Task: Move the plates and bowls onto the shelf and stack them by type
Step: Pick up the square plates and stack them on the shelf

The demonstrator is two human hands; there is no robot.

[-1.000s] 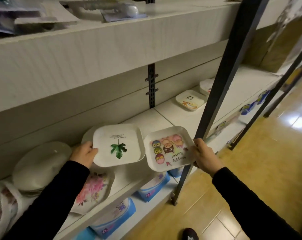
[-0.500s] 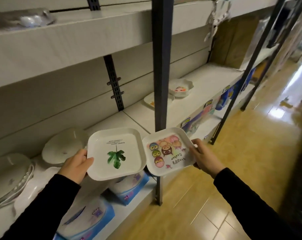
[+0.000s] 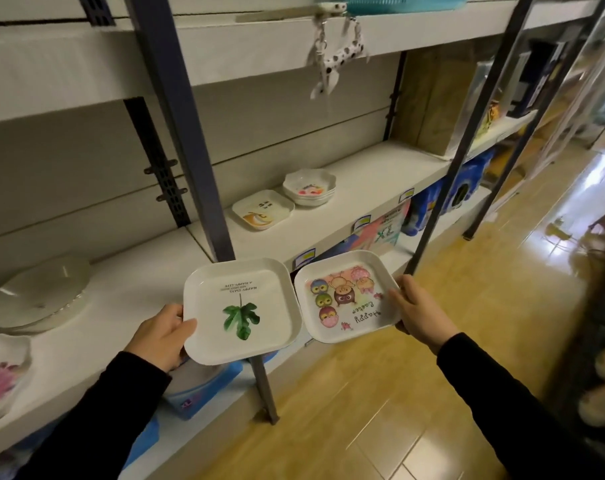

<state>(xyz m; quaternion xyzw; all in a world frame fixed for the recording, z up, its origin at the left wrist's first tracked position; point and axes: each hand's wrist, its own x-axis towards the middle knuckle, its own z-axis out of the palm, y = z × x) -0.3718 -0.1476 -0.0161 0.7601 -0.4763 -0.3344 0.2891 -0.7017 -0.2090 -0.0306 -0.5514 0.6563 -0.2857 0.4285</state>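
the left hand (image 3: 162, 336) grips the leaf plate (image 3: 240, 311) by its left edge, thumb over the rim, fingers hidden beneath. the right hand (image 3: 420, 313) holds the owl plate (image 3: 346, 296) by its right edge the same way. both plates hang roughly level in the air, side by side and almost touching, just off the front edge of the shelf (image 3: 380, 174). further along, near its back edge, sit a square plate (image 3: 263, 209) and a stack of bowls (image 3: 309, 187). the held plates look light, stiff and glossy, so probably slippery rather than fragile. a rim grip with fingers underneath should suit.
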